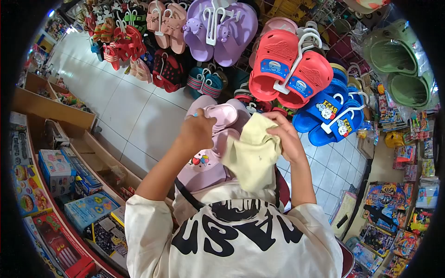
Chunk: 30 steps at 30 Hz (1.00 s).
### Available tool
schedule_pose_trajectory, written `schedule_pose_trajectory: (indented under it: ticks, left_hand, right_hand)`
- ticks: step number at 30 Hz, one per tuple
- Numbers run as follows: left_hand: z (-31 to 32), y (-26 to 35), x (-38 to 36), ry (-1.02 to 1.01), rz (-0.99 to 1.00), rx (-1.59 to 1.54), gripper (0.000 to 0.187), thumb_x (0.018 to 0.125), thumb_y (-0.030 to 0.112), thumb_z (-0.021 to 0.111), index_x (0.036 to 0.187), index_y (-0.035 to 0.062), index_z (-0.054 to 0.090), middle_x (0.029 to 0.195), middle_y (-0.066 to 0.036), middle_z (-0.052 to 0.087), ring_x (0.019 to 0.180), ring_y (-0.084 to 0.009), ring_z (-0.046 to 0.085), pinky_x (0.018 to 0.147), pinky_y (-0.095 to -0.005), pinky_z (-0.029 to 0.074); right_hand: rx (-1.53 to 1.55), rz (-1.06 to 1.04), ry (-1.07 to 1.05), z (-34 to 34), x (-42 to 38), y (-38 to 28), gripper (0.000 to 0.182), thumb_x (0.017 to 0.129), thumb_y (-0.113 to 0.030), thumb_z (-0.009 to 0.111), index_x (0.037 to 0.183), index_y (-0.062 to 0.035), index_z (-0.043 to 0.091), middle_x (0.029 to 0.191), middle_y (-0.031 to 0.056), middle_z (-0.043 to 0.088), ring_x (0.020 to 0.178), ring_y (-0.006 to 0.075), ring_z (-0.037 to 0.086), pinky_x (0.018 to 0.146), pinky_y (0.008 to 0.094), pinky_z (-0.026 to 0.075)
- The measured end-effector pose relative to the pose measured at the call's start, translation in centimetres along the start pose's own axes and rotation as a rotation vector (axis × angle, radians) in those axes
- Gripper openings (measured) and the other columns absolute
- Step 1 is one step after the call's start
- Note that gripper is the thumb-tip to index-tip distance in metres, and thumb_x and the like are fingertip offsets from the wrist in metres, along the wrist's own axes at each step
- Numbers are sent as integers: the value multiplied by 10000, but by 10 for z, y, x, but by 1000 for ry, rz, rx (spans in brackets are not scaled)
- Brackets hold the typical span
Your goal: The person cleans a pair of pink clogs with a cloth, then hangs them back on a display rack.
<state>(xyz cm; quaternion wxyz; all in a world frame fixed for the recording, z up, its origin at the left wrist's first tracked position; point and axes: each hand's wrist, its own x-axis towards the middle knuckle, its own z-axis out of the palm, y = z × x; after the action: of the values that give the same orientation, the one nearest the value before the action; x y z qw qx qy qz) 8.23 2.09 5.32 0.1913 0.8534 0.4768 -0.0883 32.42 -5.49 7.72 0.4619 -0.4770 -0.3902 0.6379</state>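
My left hand grips a pair of pale pink clog sandals held in front of my chest. My right hand holds a pale yellow cloth that is pressed against the pink sandals. A cartoon sticker shows on the lower sandal. Both forearms come up from the sleeves of my cream shirt with black lettering.
A rack of hanging children's sandals fills the top: red clogs, purple ones, blue ones, green ones. Wooden shelves with boxed toys run along the left. More toy packs stand at the right. White floor tiles lie between.
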Motion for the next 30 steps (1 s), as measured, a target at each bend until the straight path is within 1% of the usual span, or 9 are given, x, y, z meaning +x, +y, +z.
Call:
schedule_pose_trajectory:
  ticks: [7, 9, 10, 13, 17, 20, 24, 26, 30]
  left_hand:
    - [-30, -65, -9, -45, 50, 69, 428, 582, 174, 780, 985, 86, 664, 1132, -191, 553, 945, -356, 604, 845, -419, 500]
    - [-55, -70, -22, 73, 12, 18, 355, 611, 93, 743, 960, 91, 681, 1213, -186, 527, 952, -344, 615, 824, -413, 514]
    - [-63, -70, -27, 131, -9, -9, 327, 625, 53, 725, 947, 93, 689, 1254, -184, 514, 955, -338, 621, 814, -410, 521]
    - [-70, -63, -29, 238, 142, -55, 356, 591, 43, 748, 939, 67, 679, 1286, -159, 508, 1028, -346, 600, 855, -404, 505]
    - [-60, -34, -4, 147, 545, 110, 269, 649, 26, 690, 912, 82, 682, 1291, -143, 514, 1022, -337, 606, 852, -405, 505]
    - [-35, 3, 6, 34, 283, -170, 195, 749, 47, 593, 897, 122, 695, 1207, -111, 560, 1021, -307, 590, 818, -388, 514]
    - [-5, -29, 2, 228, 889, -356, 481, 721, -62, 587, 1102, 217, 676, 1265, -140, 525, 1182, -334, 505, 982, -411, 425]
    - [-7, -37, -18, 250, 610, -662, 424, 724, -83, 577, 1056, 158, 684, 1303, -115, 516, 1226, -307, 482, 1013, -398, 395]
    - [5, -63, -28, 530, 303, -887, 372, 761, -84, 566, 1086, 86, 633, 1340, -107, 505, 1262, -295, 461, 1041, -385, 352]
  right_hand:
    - [286, 214, 18, 7, 5, 51, 285, 844, -86, 569, 1120, -27, 526, 1058, 76, 585, 988, 178, 584, 882, 296, 462]
    - [-519, 153, -213, 17, 2, 61, 302, 857, -168, 639, 1107, -42, 524, 1064, 84, 570, 1027, 188, 558, 875, 304, 454]
    - [-856, -160, -241, 20, 0, 67, 389, 833, -225, 700, 1139, -58, 528, 1109, 92, 558, 1068, 204, 533, 877, 321, 443]
    - [-787, -304, -93, 34, 8, 24, 435, 835, -234, 689, 1174, -31, 509, 1159, 162, 536, 1147, 310, 510, 977, 379, 399]
    - [-1127, -694, -47, 55, 37, -36, 469, 824, -182, 666, 1247, -52, 511, 1225, 130, 528, 1180, 256, 495, 950, 377, 420]
    - [-869, -441, -240, 41, 79, 5, 450, 849, -182, 625, 1251, -27, 495, 1195, 173, 532, 1159, 282, 512, 957, 367, 418]
    - [-795, -54, -469, 16, 94, 42, 438, 874, -200, 591, 1261, -26, 483, 1206, 211, 528, 1117, 297, 547, 955, 370, 423]
    - [-907, 112, -419, 19, 79, 25, 432, 880, -207, 586, 1261, -30, 486, 1223, 209, 531, 1103, 300, 562, 953, 379, 426]
    - [-993, -330, -353, 26, 84, 1, 410, 879, -241, 611, 1224, -41, 516, 1204, 158, 560, 1069, 278, 576, 914, 358, 446]
